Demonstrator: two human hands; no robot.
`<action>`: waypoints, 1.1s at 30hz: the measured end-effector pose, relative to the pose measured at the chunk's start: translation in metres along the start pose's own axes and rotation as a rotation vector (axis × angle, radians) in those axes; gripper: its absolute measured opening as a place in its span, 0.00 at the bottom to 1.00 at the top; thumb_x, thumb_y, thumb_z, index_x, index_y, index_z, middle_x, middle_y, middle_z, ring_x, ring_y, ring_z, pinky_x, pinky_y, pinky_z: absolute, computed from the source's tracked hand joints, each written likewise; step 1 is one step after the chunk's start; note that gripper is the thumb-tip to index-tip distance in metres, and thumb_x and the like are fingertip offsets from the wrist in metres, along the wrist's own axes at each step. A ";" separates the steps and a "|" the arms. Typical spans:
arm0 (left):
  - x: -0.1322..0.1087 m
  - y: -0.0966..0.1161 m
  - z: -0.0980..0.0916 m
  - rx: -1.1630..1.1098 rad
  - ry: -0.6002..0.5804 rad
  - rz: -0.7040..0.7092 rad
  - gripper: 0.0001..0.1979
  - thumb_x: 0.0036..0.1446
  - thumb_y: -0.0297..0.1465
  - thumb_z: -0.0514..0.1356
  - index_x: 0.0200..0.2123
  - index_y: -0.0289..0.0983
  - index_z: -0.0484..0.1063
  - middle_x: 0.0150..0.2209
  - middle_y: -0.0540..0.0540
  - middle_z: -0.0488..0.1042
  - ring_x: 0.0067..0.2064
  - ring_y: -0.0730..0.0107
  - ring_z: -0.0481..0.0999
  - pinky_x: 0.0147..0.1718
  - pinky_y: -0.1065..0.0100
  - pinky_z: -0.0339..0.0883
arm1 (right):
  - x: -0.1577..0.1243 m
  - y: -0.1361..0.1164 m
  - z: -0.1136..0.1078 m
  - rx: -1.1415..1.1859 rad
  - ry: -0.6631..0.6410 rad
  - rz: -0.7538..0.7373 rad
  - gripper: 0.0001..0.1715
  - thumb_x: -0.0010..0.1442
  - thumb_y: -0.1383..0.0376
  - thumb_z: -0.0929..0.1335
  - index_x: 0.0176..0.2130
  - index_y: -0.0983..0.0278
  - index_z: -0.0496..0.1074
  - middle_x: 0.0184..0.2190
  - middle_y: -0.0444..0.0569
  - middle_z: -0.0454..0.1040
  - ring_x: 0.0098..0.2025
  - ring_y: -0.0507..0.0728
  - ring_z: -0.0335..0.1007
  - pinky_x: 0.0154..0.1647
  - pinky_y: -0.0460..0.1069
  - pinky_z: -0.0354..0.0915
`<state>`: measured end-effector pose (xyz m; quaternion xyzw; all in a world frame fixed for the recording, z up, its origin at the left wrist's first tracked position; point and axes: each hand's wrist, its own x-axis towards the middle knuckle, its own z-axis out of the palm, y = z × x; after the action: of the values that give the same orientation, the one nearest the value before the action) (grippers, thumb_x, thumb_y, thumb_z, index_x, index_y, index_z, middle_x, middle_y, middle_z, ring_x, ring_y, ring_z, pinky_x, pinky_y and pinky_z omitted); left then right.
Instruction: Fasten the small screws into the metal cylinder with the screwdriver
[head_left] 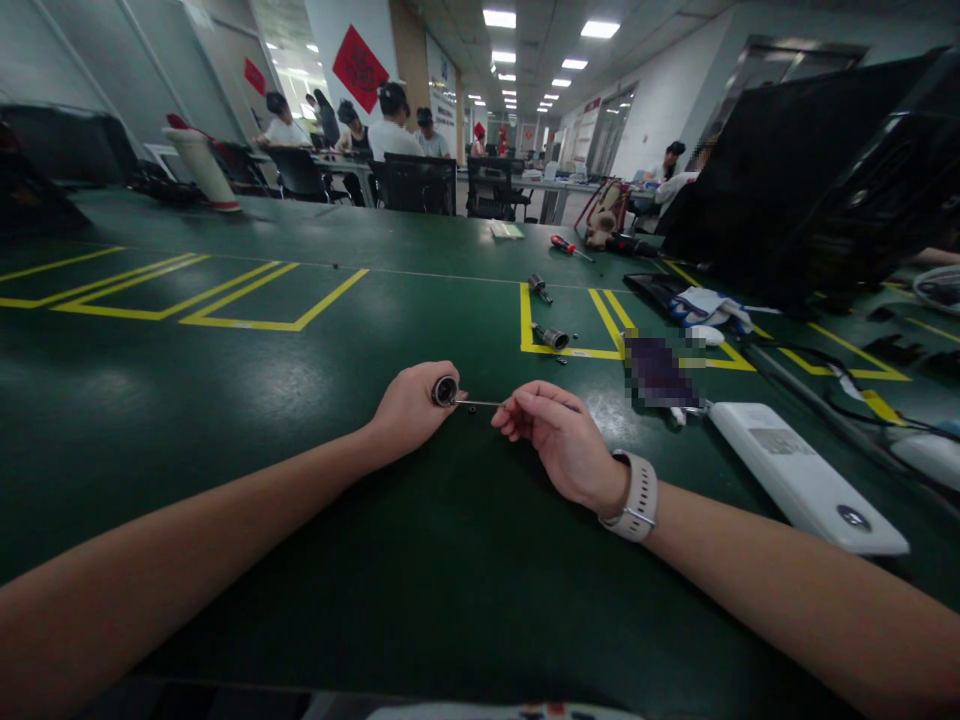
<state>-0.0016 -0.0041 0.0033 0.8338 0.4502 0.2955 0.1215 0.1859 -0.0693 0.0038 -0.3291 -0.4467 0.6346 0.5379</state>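
Observation:
My left hand [409,412] is closed around a dark, round metal connector shell [444,391], its hollow end turned toward me. In my right hand [559,432] a slim tool with a thin straight metal shaft [480,403], like a small screwdriver, is pinched between thumb and fingers. Its tip meets the lower right rim of the shell; the fingers hide most of its handle. A tiny dark part [472,409] lies on the green tabletop [420,560] just below the shaft. Farther off, a second metal connector [553,338] and another metal piece [538,288] lie by yellow tape.
To the right are a white power bank [806,475], a blurred-out phone [660,372], a white-and-blue glove [712,308] and cables. A red-handled screwdriver [571,248] lies farther back, near a large black monitor [810,170]. Several people sit at tables beyond.

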 end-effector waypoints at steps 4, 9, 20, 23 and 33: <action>0.000 -0.001 0.000 -0.013 0.005 -0.019 0.09 0.52 0.32 0.58 0.23 0.36 0.63 0.22 0.53 0.64 0.25 0.73 0.63 0.25 0.70 0.54 | -0.001 0.002 -0.001 -0.088 0.014 -0.040 0.07 0.56 0.63 0.67 0.28 0.63 0.71 0.26 0.44 0.73 0.30 0.51 0.67 0.34 0.49 0.61; 0.000 0.000 0.000 -0.029 0.026 -0.015 0.09 0.52 0.32 0.59 0.23 0.36 0.63 0.22 0.53 0.64 0.25 0.74 0.63 0.24 0.70 0.54 | -0.002 0.001 0.001 -0.290 -0.011 -0.035 0.08 0.57 0.62 0.67 0.29 0.64 0.71 0.27 0.44 0.73 0.31 0.51 0.67 0.35 0.49 0.62; 0.000 0.002 0.000 -0.029 -0.057 -0.031 0.08 0.52 0.31 0.58 0.24 0.36 0.64 0.22 0.53 0.64 0.25 0.74 0.63 0.25 0.71 0.54 | -0.004 0.004 -0.002 -0.315 -0.004 -0.220 0.08 0.59 0.62 0.65 0.30 0.63 0.71 0.27 0.43 0.72 0.31 0.52 0.68 0.34 0.48 0.63; 0.000 0.002 0.000 -0.022 -0.061 -0.031 0.07 0.51 0.30 0.58 0.24 0.36 0.64 0.22 0.53 0.64 0.25 0.73 0.63 0.25 0.71 0.54 | -0.007 -0.001 0.001 -0.475 -0.078 -0.238 0.08 0.61 0.62 0.65 0.33 0.63 0.71 0.31 0.44 0.72 0.34 0.52 0.68 0.35 0.48 0.63; 0.001 0.004 0.000 0.089 -0.099 0.049 0.06 0.51 0.28 0.57 0.23 0.35 0.64 0.22 0.52 0.65 0.25 0.73 0.64 0.25 0.70 0.53 | -0.008 -0.003 0.009 -0.737 -0.128 -0.322 0.05 0.60 0.66 0.65 0.35 0.63 0.71 0.33 0.45 0.70 0.38 0.53 0.66 0.41 0.50 0.62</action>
<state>0.0013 -0.0057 0.0060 0.8628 0.4357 0.2366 0.0991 0.1808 -0.0788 0.0096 -0.3855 -0.7226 0.3591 0.4476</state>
